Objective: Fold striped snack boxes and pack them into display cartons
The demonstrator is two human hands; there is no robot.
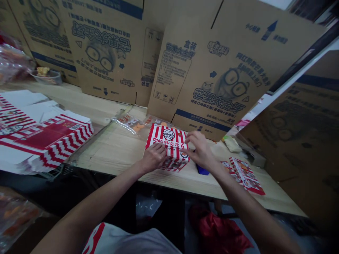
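A small red-and-white striped box [167,141] with a cartoon face stands on the wooden table [116,148] in front of me. My left hand [153,157] rests on its near left side, fingers curled against the lid. My right hand [198,148] presses on the box's right edge with its fingers bent together. A blue object [202,171] lies partly hidden under my right hand.
A stack of flat striped box blanks [45,137] lies at the left. Clear snack packets [129,123] lie behind the box. Another striped box [245,174] sits at the right. Large brown cartons [212,70] wall the back and right. A bowl [47,76] stands far left.
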